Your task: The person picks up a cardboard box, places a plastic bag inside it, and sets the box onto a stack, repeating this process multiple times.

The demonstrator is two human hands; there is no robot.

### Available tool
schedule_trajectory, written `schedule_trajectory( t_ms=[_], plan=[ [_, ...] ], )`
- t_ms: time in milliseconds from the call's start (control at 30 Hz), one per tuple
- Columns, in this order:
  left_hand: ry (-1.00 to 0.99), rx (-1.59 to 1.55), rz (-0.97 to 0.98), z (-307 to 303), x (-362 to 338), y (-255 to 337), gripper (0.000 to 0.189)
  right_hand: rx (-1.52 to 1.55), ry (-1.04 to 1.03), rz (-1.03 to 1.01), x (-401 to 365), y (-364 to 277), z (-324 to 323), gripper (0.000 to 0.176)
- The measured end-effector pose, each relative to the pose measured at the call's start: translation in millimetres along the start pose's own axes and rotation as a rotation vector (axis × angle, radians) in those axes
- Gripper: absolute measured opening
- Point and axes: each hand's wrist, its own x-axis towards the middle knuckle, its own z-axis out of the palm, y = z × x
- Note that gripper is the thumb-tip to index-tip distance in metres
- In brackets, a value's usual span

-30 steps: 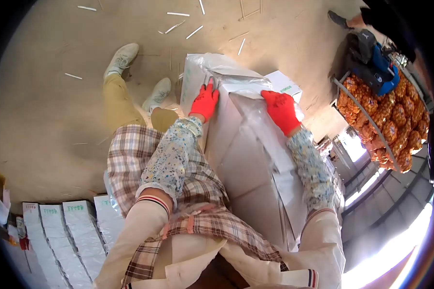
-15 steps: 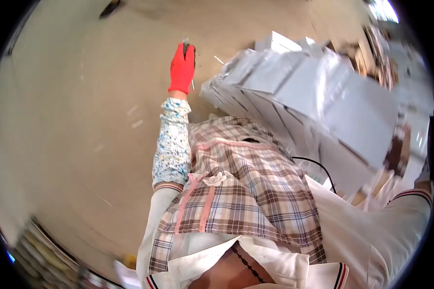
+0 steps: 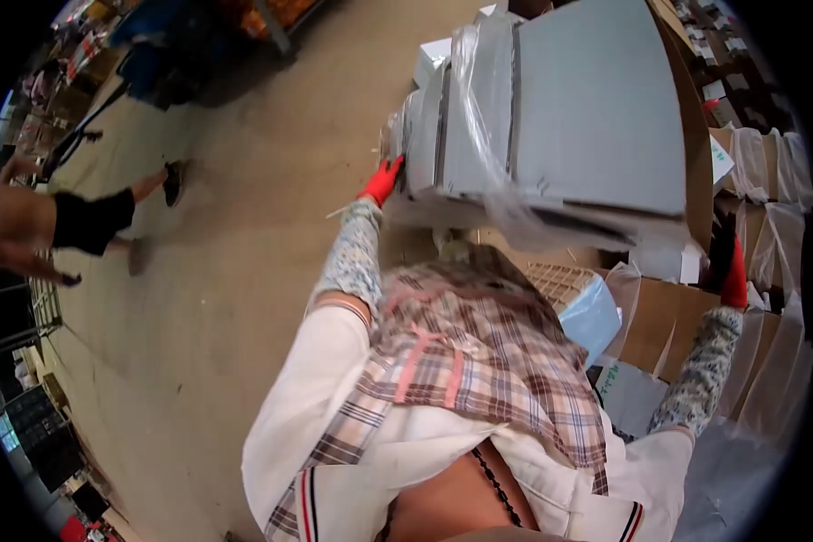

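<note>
A row of grey cardboard boxes [image 3: 596, 108], partly wrapped in clear plastic film [image 3: 479, 117], lies in front of me. My left hand [image 3: 384, 181], in a red glove, presses its fingers against the left end of the row. At the opposite end, my right hand [image 3: 733, 266] wears a red glove with a dark palm, and its fingers reach up beside the brown cardboard side [image 3: 693, 117]. Both hands appear to hold the row between them, though the right palm's contact is partly hidden. Loose film hangs blurred along the near edge.
Below the row stand a woven basket [image 3: 560, 282] with a light blue side and open brown cartons [image 3: 664, 325]. Film-covered cartons [image 3: 768, 235] line the right. On the left, a person [image 3: 90, 221] walks across the floor, and blue machinery [image 3: 167, 54] stands behind.
My left hand has come from over open floor to the end of the boxes. My right hand has come into view. The view has turned, and a walking person now shows.
</note>
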Motion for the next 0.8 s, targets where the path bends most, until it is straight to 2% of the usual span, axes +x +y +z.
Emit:
schedule_trajectory(
  t_ms=[67,133,167,200,233,300,333,367,433,467,533,567,667,733,767,800],
  plan=[
    [0.028,0.063,0.324,23,25,-34,0.076,-0.597,0.322,-0.093,6,-1,20,0.045],
    [0.030,-0.252,0.148,24,8,3,0.085,-0.648,0.598,0.238,23,-1,10,0.042],
    [-0.008,-0.344,0.025,12,-11,24,0.090,-0.822,0.716,0.280,24,3,-9,0.048],
    [0.023,-0.196,0.074,14,12,1,0.097,-0.828,0.671,0.249,26,-8,-15,0.047],
    [0.050,-0.161,0.100,18,31,-21,0.092,-0.817,0.613,0.222,41,-11,-24,0.047],
    [0.070,-0.222,0.157,16,39,-38,0.088,-0.799,0.682,0.163,73,-55,36,0.041],
    [0.081,-0.234,0.152,9,39,-36,0.088,-0.834,0.632,0.153,86,-69,53,0.041],
    [0.015,-0.316,0.146,3,33,-36,0.087,-0.873,0.580,0.153,97,-82,72,0.040],
    [-0.048,-0.435,0.131,-3,36,-54,0.085,-1.054,0.644,0.232,124,-108,116,0.039],
    [-0.010,-0.451,0.109,-1,36,-59,0.085,-1.045,0.590,0.111,129,-110,93,0.038],
    [0.098,-0.441,0.064,8,18,-53,0.083,-1.148,0.623,0.049,141,-102,69,0.036],
    [0.149,-0.346,0.055,15,16,-51,0.076,-1.165,0.600,0.082,139,-93,23,0.038],
    [0.130,-0.379,0.029,15,7,-30,0.077,-1.179,0.530,0.126,145,-101,35,0.040],
    [0.167,-0.384,0.017,15,5,-19,0.080,-1.211,0.580,0.006,155,-93,23,0.036],
    [0.163,-0.365,0.028,10,-2,-10,0.080,-1.591,0.346,-0.106,153,-94,9,0.031],
    [0.156,-0.195,-0.039,1,-9,4,0.079,-1.766,0.318,-0.167,151,-82,-4,0.028]
  ],
)
